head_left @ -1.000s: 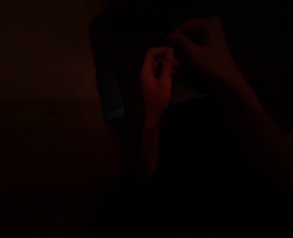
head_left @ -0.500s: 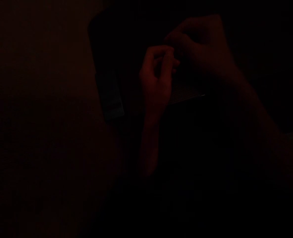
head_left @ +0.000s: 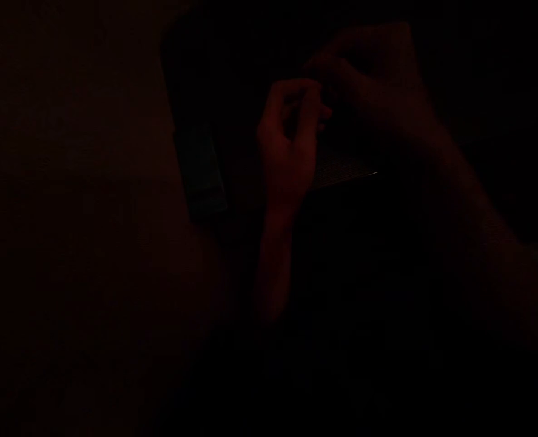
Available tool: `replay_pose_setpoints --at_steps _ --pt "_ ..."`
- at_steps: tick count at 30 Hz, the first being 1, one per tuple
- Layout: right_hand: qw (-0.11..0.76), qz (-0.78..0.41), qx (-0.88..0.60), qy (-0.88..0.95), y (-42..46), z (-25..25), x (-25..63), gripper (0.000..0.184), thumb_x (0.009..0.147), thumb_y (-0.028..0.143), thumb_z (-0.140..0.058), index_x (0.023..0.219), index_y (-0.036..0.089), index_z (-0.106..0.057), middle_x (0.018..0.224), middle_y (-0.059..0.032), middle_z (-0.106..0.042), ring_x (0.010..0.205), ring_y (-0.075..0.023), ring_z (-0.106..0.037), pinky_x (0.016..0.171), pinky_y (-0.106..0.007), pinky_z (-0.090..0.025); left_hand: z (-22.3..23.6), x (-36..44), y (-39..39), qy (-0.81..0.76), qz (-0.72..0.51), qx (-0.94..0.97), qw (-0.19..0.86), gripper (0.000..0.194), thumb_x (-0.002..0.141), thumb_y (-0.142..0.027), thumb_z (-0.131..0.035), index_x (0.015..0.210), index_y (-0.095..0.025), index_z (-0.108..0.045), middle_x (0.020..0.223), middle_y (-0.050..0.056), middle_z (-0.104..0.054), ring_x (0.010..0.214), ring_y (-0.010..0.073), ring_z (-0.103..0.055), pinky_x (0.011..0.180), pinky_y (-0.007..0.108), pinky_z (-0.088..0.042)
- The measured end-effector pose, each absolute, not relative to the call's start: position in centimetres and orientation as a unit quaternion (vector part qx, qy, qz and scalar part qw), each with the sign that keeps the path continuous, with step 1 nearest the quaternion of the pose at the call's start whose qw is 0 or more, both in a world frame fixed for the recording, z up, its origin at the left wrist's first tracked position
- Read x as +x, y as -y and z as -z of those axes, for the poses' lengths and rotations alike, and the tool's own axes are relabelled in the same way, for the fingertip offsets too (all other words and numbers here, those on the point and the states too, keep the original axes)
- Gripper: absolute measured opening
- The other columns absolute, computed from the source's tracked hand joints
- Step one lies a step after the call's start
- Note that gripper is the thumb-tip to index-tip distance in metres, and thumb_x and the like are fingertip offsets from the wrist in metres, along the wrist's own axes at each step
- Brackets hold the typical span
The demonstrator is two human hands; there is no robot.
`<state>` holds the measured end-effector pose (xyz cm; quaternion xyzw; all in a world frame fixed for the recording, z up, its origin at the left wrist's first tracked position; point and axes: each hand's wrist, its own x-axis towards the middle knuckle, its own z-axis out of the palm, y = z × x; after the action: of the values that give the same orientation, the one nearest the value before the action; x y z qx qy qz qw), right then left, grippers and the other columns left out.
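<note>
The view is very dark, with a faint red light on my hands. My left hand (head_left: pixel 290 124) is held over the dark tabletop (head_left: pixel 341 171), its thumb and forefinger pinched together. Just to its right and a little farther off is my right hand (head_left: pixel 369 73), with thumb and fingertips also drawn together in a pinch. The fingertips of both hands are close to each other. Whatever lies between them is too dark and small to make out.
A flat dark rectangular object (head_left: pixel 201 172), perhaps a phone, lies at the left edge of the table, left of my left hand. The table has a rounded far-left corner. Beyond it on the left is a dim brownish floor (head_left: pixel 68 121).
The picture is a little dimmer. Both hands keep nearly the same place and pinch, shifted only very slightly upward in the view.
</note>
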<state>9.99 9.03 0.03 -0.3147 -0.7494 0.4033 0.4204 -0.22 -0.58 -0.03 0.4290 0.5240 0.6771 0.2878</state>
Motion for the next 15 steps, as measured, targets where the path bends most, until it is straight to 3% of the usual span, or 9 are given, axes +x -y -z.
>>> replay_pose_setpoints --at_steps 15 --pt "0.415 -0.409 -0.318 0.748 -8.81 -0.12 9.95 0.022 0.091 0.017 -0.065 0.079 0.031 -0.077 0.079 0.0003 -0.074 0.079 -0.0235 -0.071 0.066 -0.036 -0.050 -0.33 -0.06 0.66 -0.534 -0.675 0.414 0.298 0.023 0.099 -0.006 -0.056 0.084 -0.023 -0.059 0.080 0.000 -0.065 0.077 0.0161 -0.067 0.062 0.025 -0.051"
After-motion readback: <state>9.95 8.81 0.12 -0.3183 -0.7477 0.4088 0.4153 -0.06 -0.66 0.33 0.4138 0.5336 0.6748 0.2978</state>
